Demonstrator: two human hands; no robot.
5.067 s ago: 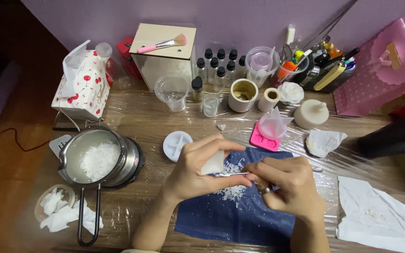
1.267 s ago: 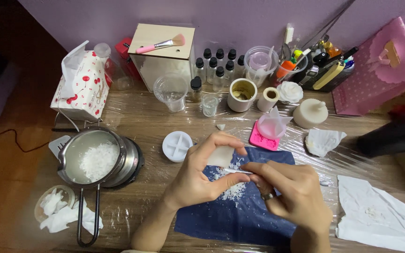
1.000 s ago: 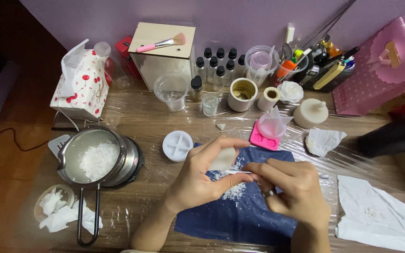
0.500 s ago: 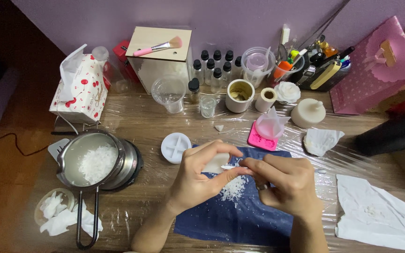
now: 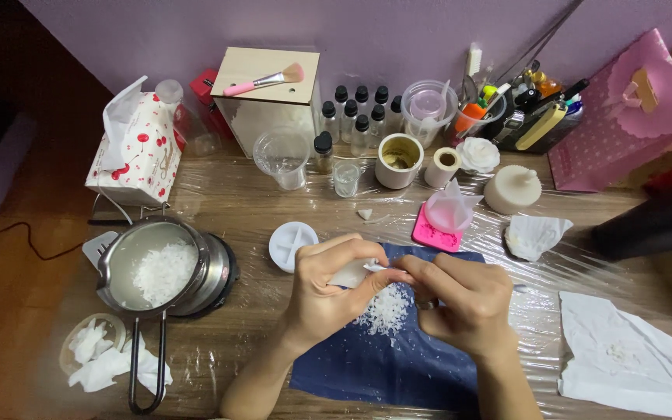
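Note:
My left hand [image 5: 327, 292] grips a small white wax block [image 5: 351, 274] over a dark blue cloth [image 5: 398, 358]. My right hand [image 5: 460, 299] presses a thin tool against the block; most of the tool is hidden by my fingers. A pile of white wax shavings [image 5: 386, 309] lies on the cloth right under both hands. To the left a metal pot [image 5: 149, 268] with white flakes inside sits on a small burner, its long handle pointing toward me.
A white round lid [image 5: 292, 245], a pink square mould [image 5: 435, 233], white paper towels [image 5: 624, 358], a tissue box [image 5: 134, 152], a wooden box [image 5: 270, 97] with a pink brush, dropper bottles [image 5: 355, 120], cups and a pink gift bag [image 5: 624, 117] crowd the plastic-covered table.
Both hands stay over the cloth, shifting slightly as the right hand scrapes at the block. The shavings pile has grown a little. The view drifted slightly.

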